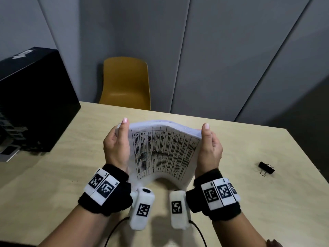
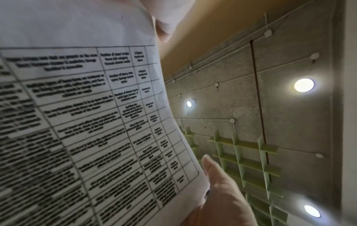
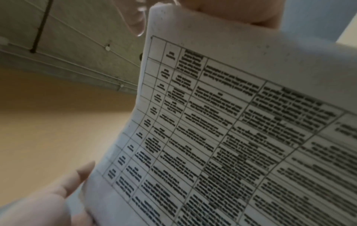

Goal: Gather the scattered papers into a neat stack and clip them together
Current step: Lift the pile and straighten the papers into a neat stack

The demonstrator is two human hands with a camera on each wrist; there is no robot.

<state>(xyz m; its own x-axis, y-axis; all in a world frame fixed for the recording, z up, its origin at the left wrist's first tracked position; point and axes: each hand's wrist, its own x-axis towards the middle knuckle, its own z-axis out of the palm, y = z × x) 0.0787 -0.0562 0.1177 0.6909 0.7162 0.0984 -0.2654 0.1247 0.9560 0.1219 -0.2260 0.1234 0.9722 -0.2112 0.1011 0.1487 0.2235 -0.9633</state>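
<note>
A stack of printed papers (image 1: 163, 150) with a table of text on its front sheet stands on edge on the wooden table (image 1: 249, 202), bowed toward me. My left hand (image 1: 117, 139) grips its left edge, thumb in front and fingers behind. My right hand (image 1: 211, 141) grips the right edge the same way. In the left wrist view the papers (image 2: 77, 122) fill the left side beside my thumb (image 2: 218, 175). The right wrist view shows the papers (image 3: 231, 137) next to my right thumb (image 3: 73, 182). A black binder clip (image 1: 266, 167) lies on the table to the right, apart from both hands.
A large black box (image 1: 32, 97) sits on the table's left side. A mustard-yellow chair (image 1: 125, 82) stands beyond the far edge, against grey wall panels. Cables run from the wrist cameras toward me.
</note>
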